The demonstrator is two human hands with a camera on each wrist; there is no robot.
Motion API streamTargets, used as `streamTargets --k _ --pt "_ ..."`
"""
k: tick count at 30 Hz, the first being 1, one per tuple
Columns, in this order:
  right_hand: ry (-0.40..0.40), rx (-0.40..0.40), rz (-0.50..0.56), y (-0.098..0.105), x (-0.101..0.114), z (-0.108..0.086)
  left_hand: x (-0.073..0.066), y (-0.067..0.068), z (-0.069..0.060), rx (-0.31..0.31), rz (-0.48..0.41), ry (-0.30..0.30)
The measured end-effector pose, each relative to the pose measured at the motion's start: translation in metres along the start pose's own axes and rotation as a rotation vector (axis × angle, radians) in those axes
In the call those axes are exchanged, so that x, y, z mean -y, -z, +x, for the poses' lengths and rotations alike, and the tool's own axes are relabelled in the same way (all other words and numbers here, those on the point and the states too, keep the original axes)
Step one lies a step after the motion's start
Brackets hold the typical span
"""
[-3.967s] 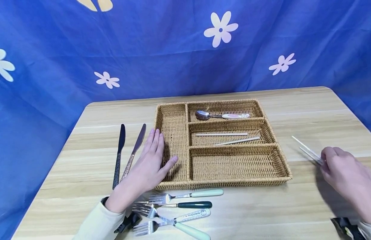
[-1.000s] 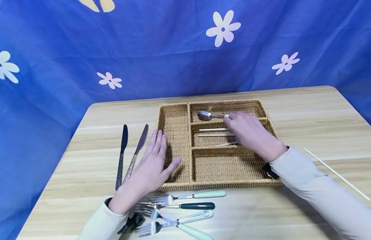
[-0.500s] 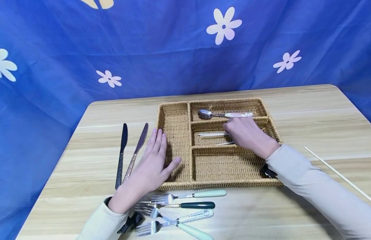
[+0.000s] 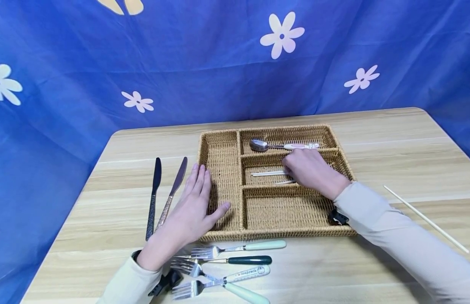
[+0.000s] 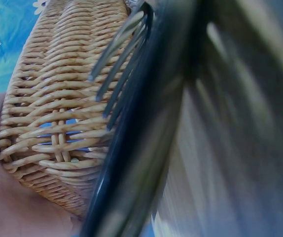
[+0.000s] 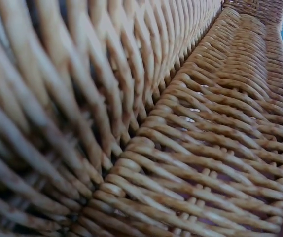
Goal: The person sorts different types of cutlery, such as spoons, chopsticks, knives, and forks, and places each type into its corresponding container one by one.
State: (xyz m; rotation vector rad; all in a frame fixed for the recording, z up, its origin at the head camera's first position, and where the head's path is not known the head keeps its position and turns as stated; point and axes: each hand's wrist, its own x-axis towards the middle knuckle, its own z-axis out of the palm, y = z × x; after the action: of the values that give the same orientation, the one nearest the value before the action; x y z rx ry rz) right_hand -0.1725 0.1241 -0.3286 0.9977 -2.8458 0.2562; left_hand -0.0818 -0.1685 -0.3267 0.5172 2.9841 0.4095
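Left grip (image 4: 194, 207), uncurled, touches a ribbed wicker tray (image 4: 295, 232); whether right grip (image 4: 310, 171) pinches slim chopsticks (image 4: 268, 173) is unclear.

- A light wood-grain table (image 4: 402, 139) with rounded far corners carries everything.
- At its centre, a rectangular tan wicker tray (image 4: 288, 232) with four compartments.
- At the tray's 9 o'clock, a slim black table knife (image 4: 153, 194) and a copper-coloured table knife (image 4: 171, 195), blades towards 12 and 1.
- At 6 to 7 o'clock, four overlapping metal forks (image 4: 235, 260) with pale green, dark green and printed white handles.
- At 4 o'clock, well apart from the forks, one thin whitish chopstick (image 4: 426, 219).
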Motion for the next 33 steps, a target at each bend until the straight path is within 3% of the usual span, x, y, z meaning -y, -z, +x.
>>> streamTargets --k 7,15,25,33 --pt "-0.019 -0.055 -0.077 -0.0014 -0.0005 0.0011 0.0002 0.0002 0.0001 -0.002 0.011 -0.001" --pt "-0.001 -0.078 -0.075 -0.0036 -0.0024 -0.0001 -0.0006 0.0008 0.0001 -0.002 0.005 0.000" --pt "-0.019 -0.056 -0.090 -0.0044 -0.0039 0.0004 -0.0007 0.0009 0.0002 -0.007 0.001 -0.002" --pt "-0.031 -0.002 -0.035 -0.0009 -0.0037 -0.0008 -0.0008 -0.0003 -0.0005 -0.014 0.001 -0.003"
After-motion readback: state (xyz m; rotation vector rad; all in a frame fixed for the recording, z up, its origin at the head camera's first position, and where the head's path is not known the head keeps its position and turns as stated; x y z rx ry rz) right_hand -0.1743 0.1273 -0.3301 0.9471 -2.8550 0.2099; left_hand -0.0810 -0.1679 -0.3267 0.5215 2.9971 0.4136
